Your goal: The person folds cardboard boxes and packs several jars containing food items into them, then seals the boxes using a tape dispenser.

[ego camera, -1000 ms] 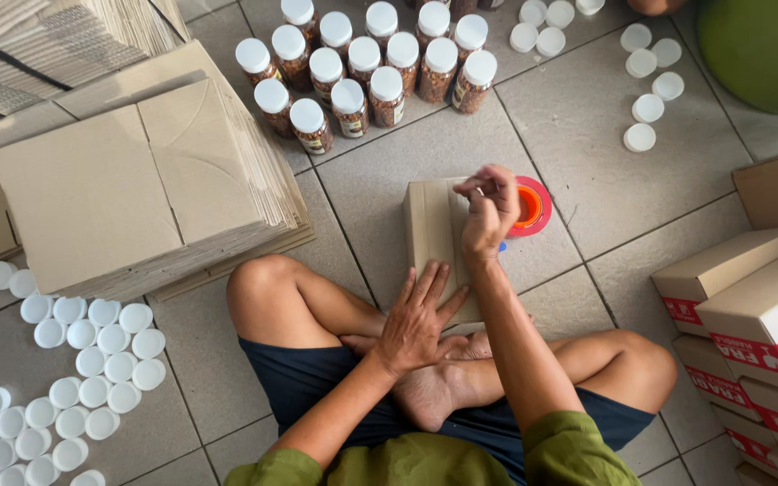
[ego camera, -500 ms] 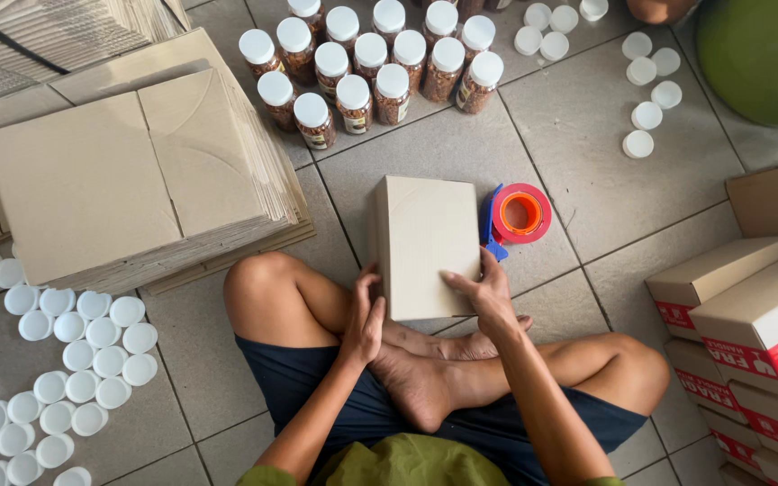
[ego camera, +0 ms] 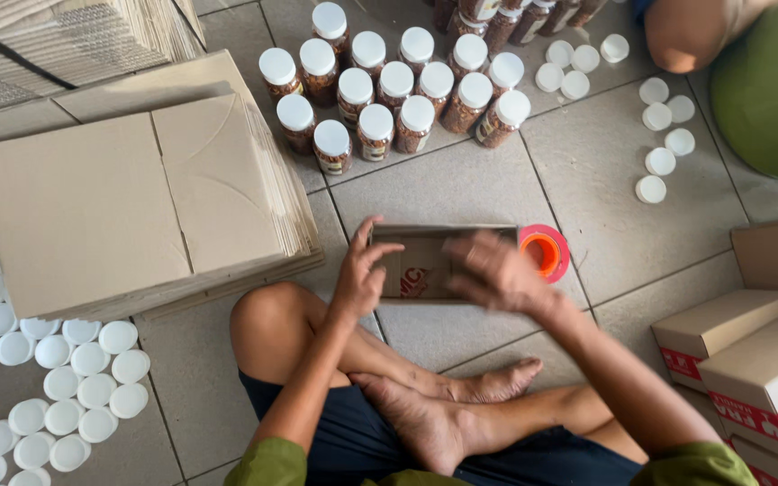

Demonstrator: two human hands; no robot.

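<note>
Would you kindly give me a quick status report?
Left hand and right hand grip small cardboard box. Tape roll beside it. Jars beyond.

The small box (ego camera: pixel 425 265) is brown matt cardboard, like the flat stack (ego camera: pixel 128 198) left of it. The tape roll (ego camera: pixel 545 252) beside it looks like glossy plastic. The jars (ego camera: pixel 389 90) above have smooth white plastic lids. The floor tiles (ego camera: pixel 605 207) are grey and matt.

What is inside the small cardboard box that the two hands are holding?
The small cardboard box lies open towards the camera, and its visible inside looks empty, bare cardboard. The left hand and the blurred right hand cover both ends, so those corners cannot be seen.
</note>
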